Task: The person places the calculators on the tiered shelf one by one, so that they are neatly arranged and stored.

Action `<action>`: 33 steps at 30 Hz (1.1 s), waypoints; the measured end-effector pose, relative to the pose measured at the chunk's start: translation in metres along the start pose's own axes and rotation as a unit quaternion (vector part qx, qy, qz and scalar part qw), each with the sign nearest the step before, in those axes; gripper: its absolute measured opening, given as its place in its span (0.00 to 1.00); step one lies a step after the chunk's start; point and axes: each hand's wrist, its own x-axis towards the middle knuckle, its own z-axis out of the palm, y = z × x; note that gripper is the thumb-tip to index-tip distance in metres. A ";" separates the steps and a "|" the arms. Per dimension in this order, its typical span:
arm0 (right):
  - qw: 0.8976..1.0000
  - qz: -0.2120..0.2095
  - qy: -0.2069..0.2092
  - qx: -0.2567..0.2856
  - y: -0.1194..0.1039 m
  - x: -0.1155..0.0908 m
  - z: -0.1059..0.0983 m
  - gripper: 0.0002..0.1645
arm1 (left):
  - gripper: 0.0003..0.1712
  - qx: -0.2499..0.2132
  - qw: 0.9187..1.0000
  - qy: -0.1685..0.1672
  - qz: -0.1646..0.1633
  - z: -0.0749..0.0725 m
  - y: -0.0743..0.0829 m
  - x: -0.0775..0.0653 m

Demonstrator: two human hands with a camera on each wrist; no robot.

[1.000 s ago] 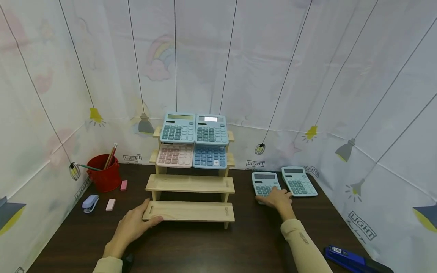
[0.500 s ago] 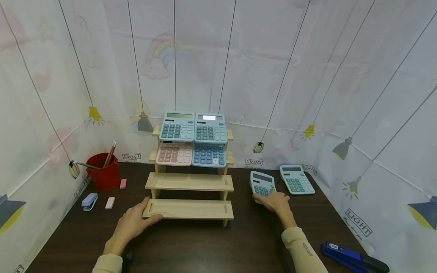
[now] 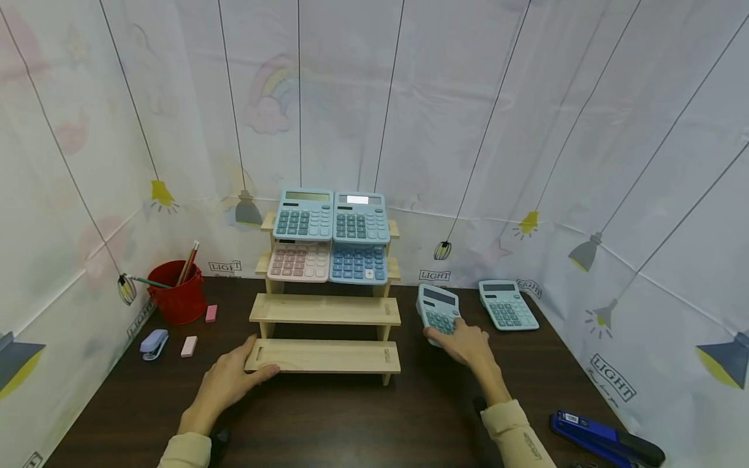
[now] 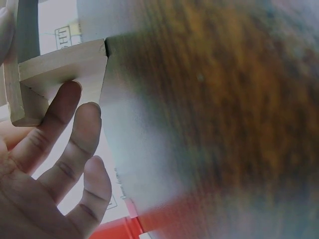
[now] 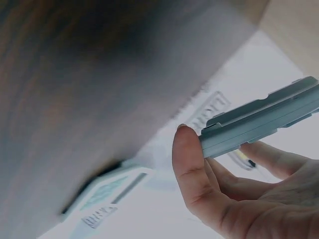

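My right hand (image 3: 468, 346) grips the lower end of a light-blue calculator (image 3: 437, 304). In the right wrist view this calculator (image 5: 261, 119) appears edge-on, raised off the desk between fingers and thumb. My left hand (image 3: 225, 389) holds the left end of the lowest step of a tiered wooden stand (image 3: 328, 357). The left wrist view shows fingertips against the stand's side panel (image 4: 82, 74). Two light-blue calculators, one of them here (image 3: 304, 216), lean on the top tier. A pink calculator (image 3: 300, 262) and a blue one (image 3: 358, 264) sit on the tier below.
Another light-blue calculator (image 3: 508, 305) lies at the back right. On the left stand a red bucket (image 3: 178, 296) with pencils, a small stapler (image 3: 154, 344) and two erasers, one pale pink (image 3: 188, 346). A blue stapler (image 3: 605, 439) lies front right.
My right hand has lifted the light-blue calculator, tilting it and carrying it left toward the stand, away from the other calculator. The left hand stays at the lowest step.
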 end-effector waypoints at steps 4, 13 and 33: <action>1.000 -0.008 0.006 0.006 -0.013 -0.014 -0.009 0.68 | 0.65 0.001 1.000 0.001 0.002 0.000 0.001 0.000; 0.999 -0.038 0.005 0.008 -0.039 -0.045 -0.027 0.69 | 0.65 -0.002 1.000 -0.004 0.000 -0.002 0.001 0.001; 0.995 -0.091 0.034 -0.030 -0.078 -0.089 -0.021 0.60 | 0.65 -0.002 1.000 -0.004 -0.001 -0.002 0.003 0.000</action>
